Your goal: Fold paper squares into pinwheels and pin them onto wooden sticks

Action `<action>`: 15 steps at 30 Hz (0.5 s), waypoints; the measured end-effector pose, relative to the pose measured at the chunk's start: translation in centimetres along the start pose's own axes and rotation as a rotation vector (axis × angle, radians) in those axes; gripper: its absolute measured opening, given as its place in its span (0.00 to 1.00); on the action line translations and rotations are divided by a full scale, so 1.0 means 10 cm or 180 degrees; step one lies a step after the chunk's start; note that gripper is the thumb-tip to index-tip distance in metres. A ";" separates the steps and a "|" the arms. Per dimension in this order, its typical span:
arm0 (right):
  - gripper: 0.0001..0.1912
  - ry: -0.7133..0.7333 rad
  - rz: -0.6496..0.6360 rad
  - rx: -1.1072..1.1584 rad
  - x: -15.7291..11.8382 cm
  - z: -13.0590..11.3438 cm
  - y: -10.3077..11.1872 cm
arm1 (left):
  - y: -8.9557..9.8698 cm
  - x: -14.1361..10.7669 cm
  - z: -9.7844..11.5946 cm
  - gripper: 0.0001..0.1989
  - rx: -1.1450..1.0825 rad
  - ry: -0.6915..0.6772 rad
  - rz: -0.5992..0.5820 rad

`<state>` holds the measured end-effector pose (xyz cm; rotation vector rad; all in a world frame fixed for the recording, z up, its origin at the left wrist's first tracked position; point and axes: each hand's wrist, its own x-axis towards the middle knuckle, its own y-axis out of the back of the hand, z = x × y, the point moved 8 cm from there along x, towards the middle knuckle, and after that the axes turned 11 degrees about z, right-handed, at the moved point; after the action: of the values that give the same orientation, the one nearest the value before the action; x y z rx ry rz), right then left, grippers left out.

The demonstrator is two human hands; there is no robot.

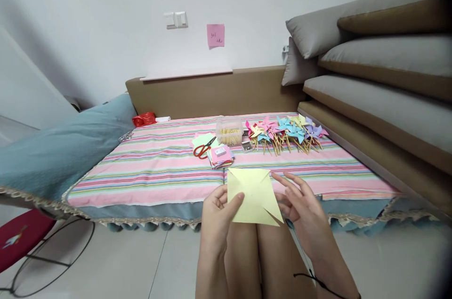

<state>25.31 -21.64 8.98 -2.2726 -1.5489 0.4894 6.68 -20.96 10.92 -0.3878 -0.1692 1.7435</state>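
A square sheet of yellow paper with slits cut in from its corners is held up above my knees. My left hand pinches its left side, thumb on the front and fingers behind. At the right edge, my right hand has its fingers spread; the index fingertip is close to the upper right corner, and I cannot tell if it touches. Beyond the sheet lie scissors with red handles, a stack of coloured paper squares with a small white box on it, and a small metal-coloured case.
Finished paper pinwheels on sticks are piled at the right. A clear plastic box holds thin sticks. A red plastic bag lies at the back left of the striped cloth. Grey cushions are stacked on the right; a red stool stands lower left.
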 end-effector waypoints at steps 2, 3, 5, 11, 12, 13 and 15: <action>0.24 -0.0149 0.0016 -0.0175 0.00 0.10 0.01 | 0.01 0.00 -0.05 0.17 0.0084 0.0003 0.0000; 0.23 -0.0200 0.0017 -0.0295 0.00 0.15 0.02 | 0.02 0.01 -0.08 0.17 0.0145 0.0007 0.0001; 0.18 -0.0161 0.0082 -0.0511 0.02 0.21 0.05 | 0.01 0.03 -0.13 0.17 0.0269 0.0010 -0.0030; 0.14 0.0287 0.0139 -0.0821 0.09 0.14 0.13 | -0.06 0.10 -0.30 0.20 0.0493 0.0222 -0.0126; 0.14 0.0296 0.0120 -0.0847 0.10 0.13 0.14 | -0.06 0.12 -0.32 0.21 0.0492 0.0251 -0.0083; 0.15 0.0278 0.0117 -0.0848 0.11 0.13 0.15 | -0.06 0.13 -0.33 0.21 0.0488 0.0274 -0.0041; 0.17 0.0172 0.0140 -0.0800 0.13 0.15 0.18 | -0.06 0.16 -0.37 0.22 0.0492 0.0317 0.0003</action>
<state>26.57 -20.88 6.70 -2.4874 -1.6157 0.2536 8.24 -19.67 7.42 -0.3603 0.0371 1.7212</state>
